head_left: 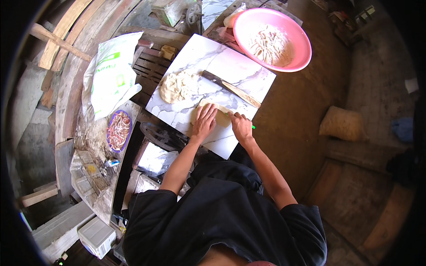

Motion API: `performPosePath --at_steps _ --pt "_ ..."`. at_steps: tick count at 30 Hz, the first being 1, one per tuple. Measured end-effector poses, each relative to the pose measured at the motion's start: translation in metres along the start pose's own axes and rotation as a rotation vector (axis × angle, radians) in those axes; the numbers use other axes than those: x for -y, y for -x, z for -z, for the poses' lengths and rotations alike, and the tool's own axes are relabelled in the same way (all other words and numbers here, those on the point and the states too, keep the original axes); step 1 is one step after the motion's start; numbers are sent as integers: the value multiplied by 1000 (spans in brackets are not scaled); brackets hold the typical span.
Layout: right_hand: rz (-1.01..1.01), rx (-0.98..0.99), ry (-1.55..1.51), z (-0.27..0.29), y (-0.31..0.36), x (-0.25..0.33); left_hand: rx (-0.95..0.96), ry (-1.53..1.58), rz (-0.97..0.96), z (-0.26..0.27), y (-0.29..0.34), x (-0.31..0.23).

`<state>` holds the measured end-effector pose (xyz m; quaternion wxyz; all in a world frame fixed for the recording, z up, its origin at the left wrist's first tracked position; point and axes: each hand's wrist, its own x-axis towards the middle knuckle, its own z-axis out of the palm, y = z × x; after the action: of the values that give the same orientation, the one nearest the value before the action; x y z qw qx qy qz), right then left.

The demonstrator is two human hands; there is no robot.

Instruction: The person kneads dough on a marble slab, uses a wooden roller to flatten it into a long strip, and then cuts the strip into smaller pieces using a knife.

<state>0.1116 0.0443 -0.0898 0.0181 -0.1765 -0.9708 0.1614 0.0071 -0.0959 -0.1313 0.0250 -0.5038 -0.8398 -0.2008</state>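
Observation:
On a white marble-patterned board (166, 116), a flattened slab of dough (220, 119) lies near the front edge. My left hand (204, 123) rests on it, fingers stretched out and pressed flat. My right hand (241, 127) is closed round a green-handled knife (253, 127), at the slab's right end; most of the blade cannot be made out. Farther back on the left sits a lumpy mound of pale dough (175, 88). A long wooden stick (235, 91), dark at one end, lies diagonally behind my hands.
A pink basin (302, 48) holding floured dough strips stands at the back right. Left of the board are a white plastic sack (113, 66), a purple-rimmed dish (129, 125) of reddish shreds and a plastic basket (86, 170). A stuffed sack (341, 124) lies on the floor at right.

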Motion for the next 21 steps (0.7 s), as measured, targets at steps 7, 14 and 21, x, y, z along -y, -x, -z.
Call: performPosePath --at_steps 7,14,21 --pt "14 -52 27 -3 4 -5 15 16 -46 0 -1 2" --pt "9 -13 33 1 12 -8 59 1 -149 2 0 3" --pt "-2 -38 56 1 21 -14 95 16 -229 4 0 2"
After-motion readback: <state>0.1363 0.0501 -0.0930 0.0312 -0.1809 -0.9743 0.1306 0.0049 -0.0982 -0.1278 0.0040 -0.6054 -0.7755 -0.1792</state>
